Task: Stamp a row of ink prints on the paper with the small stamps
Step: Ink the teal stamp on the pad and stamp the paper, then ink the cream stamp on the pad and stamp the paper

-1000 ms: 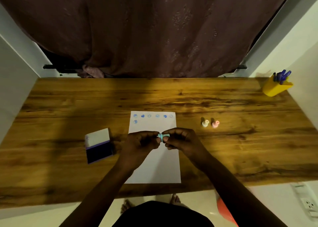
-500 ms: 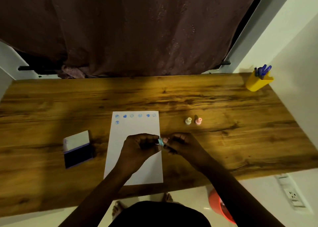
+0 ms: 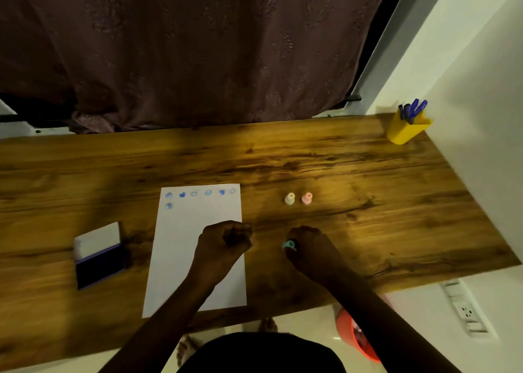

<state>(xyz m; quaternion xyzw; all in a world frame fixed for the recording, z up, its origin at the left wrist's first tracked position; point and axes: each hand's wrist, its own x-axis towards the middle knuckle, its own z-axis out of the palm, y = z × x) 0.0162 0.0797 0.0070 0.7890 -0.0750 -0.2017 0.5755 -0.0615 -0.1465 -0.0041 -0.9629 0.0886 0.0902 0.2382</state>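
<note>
A white sheet of paper (image 3: 181, 248) lies on the wooden table (image 3: 368, 231). Along its top edge runs a row of several blue prints (image 3: 208, 193), with one more print (image 3: 169, 205) under the row's left end. My right hand (image 3: 310, 249) is right of the paper, just above the table, gripping a small teal stamp (image 3: 289, 244). My left hand (image 3: 226, 241) hovers over the paper's right edge with its fingers curled shut; nothing shows in it. A cream stamp (image 3: 289, 199) and a pink stamp (image 3: 306, 198) stand upright beyond my right hand. An open ink pad (image 3: 99, 255) lies left of the paper.
A yellow cup of blue pens (image 3: 406, 128) stands at the table's far right corner, against a white wall. A dark curtain hangs behind the table. An orange bucket (image 3: 355, 337) sits on the floor under the near right edge, next to a wall socket.
My hands, which met over the paper on the teal stamp, have come apart. The right hand has carried the stamp rightwards off the paper. The view has shifted.
</note>
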